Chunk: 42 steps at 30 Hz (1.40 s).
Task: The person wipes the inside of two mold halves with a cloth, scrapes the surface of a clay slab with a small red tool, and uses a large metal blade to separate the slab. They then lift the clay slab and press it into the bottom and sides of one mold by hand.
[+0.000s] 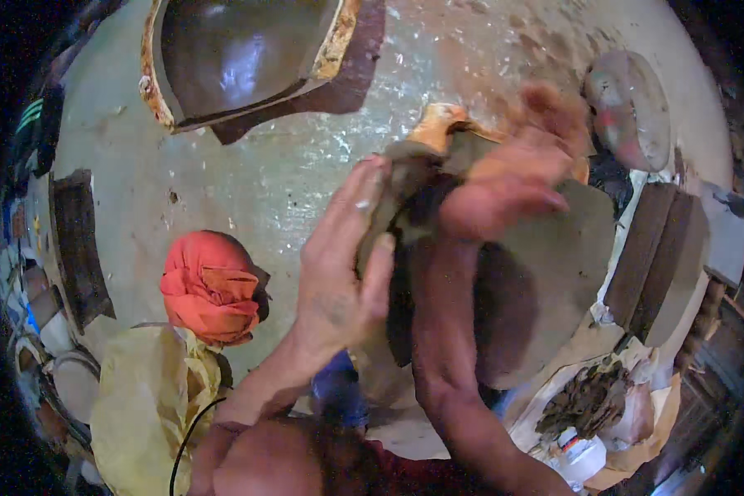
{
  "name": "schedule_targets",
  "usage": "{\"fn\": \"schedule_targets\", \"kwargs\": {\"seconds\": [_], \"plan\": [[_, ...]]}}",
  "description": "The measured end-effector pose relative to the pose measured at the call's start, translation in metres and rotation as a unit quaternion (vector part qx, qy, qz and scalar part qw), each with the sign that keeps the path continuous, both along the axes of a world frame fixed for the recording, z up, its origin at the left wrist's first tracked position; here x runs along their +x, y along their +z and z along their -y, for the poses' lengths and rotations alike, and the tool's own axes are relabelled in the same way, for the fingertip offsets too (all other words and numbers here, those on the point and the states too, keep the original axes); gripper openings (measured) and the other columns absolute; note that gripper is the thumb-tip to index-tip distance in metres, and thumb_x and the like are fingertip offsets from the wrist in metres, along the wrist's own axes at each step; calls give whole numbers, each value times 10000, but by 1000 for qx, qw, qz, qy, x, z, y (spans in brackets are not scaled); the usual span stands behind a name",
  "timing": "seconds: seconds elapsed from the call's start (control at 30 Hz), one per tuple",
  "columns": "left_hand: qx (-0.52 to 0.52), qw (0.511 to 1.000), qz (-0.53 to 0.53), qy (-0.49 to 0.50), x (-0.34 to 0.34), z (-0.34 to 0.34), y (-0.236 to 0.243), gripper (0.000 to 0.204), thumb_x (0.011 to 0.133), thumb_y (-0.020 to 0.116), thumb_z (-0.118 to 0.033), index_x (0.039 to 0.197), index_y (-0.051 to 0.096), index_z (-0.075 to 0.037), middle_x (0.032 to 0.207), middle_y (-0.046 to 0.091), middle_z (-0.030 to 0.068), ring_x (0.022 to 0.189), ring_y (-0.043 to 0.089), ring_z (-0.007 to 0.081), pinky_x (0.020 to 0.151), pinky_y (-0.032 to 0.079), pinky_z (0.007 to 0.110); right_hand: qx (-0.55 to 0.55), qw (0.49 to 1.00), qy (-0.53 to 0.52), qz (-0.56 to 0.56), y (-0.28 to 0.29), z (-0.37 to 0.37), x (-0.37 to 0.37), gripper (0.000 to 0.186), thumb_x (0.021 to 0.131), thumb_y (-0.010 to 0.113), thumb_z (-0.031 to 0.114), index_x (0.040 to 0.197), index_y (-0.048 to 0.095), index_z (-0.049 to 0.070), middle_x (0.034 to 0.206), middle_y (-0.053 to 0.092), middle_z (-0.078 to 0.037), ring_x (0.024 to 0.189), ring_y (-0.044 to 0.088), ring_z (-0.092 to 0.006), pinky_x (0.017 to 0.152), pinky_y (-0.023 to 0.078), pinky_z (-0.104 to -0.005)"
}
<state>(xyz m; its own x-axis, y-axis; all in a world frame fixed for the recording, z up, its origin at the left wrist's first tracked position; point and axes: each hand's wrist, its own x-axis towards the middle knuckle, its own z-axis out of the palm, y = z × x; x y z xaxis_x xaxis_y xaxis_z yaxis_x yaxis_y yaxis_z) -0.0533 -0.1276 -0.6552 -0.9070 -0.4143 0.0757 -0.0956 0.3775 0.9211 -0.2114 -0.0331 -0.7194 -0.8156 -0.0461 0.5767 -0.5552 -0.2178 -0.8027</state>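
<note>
Wet grey clay [546, 289] lies in front of me as a broad sheet. Its upper part rests in or against a form with an orange-brown edge [438, 126]. My left hand [339, 264] holds the clay's left edge, with long fingers along the outside and the thumb on the inner side. Over the middle of the clay, my right hand [512, 182] is smeared by motion. Its fingers cannot be made out, and its forearm hides part of the clay below.
A mould [331, 50] lined with smooth clay stands at the far left. Nearer are a red cloth bundle [211, 289] and a yellow plastic bag [136, 405]. To the right lie a clear rounded dish [632, 112], brown slabs [653, 256] and clay scraps [587, 401].
</note>
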Motion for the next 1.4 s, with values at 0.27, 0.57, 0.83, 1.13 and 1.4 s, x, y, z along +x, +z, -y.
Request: {"fn": "schedule_targets", "kwargs": {"seconds": [0.27,0.57,0.83,1.13,1.4], "plan": [[-8,1000,-5,0,0,1,-5,625,868,573,39,1488,502,51,1526,521,262,1450,487,408,1222,360,445,-62,998,6,-13,22,3,-28,930,1014,307,770,1550,342,10,1484,468,-181,1406,423,-340,1239,266,-488],[-10,999,-31,-6,-4,4,-7,612,869,570,32,1478,509,50,1524,524,259,1447,489,406,1215,366,434,-6,998,-43,-46,11,14,-69,946,1018,291,767,1582,286,7,1554,377,-183,1463,331,-343,1257,209,-484],[-4,999,-32,-10,-3,4,-10,589,868,575,39,1456,536,47,1498,554,253,1430,513,400,1204,380,434,78,996,-50,16,-4,5,-17,962,1022,276,765,1610,236,4,1617,297,-184,1515,250,-346,1274,158,-481],[-6,997,-65,-29,-7,5,-24,562,883,585,21,1443,547,59,1497,564,247,1416,533,379,1199,385,415,219,973,-49,49,-24,-6,54,982,1026,259,762,1641,181,1,1688,207,-185,1572,158,-350,1292,101,-478],[-9,997,-67,-37,-9,5,-15,579,894,596,-36,1467,551,34,1486,584,236,1412,544,344,1193,389,399,287,954,-48,64,-11,-10,97,1001,1030,244,760,1669,131,-2,1750,126,-186,1623,77,-353,1308,51,-475]]}}
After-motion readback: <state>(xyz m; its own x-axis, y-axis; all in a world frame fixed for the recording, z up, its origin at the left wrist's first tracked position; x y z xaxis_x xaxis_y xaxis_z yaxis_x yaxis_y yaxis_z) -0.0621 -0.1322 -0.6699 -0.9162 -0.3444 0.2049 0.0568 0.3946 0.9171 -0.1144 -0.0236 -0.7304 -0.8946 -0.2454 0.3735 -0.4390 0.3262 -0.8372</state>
